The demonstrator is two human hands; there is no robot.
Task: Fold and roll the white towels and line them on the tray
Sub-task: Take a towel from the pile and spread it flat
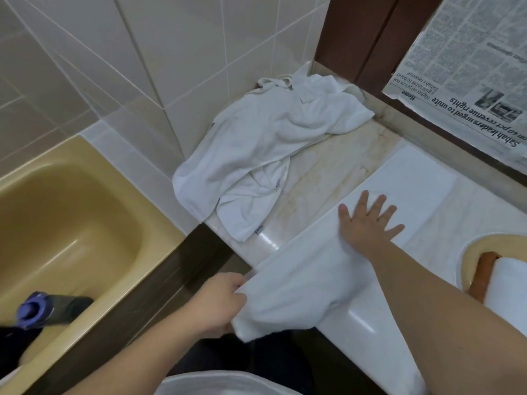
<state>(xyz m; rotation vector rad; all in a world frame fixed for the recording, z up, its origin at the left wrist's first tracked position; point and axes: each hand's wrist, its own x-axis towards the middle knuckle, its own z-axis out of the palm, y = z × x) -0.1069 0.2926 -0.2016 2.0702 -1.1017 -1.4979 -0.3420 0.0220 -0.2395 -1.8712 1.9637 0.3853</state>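
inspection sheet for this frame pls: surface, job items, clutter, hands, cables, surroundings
Surface: pale marble counter, stained in the middle.
Job's things: folded towel lies flat, its near end hanging over the counter edge; crumpled towels heaped in the corner; rolled towel on the tray at the right edge.
Clutter: nothing seen.
Hands: left hand pinches the folded towel's hanging end; right hand presses flat on it, fingers spread.
Cables: nothing seen.
Surroundings: yellow bathtub, tiled wall, newspaper over brown wood, blue-capped object lower left.
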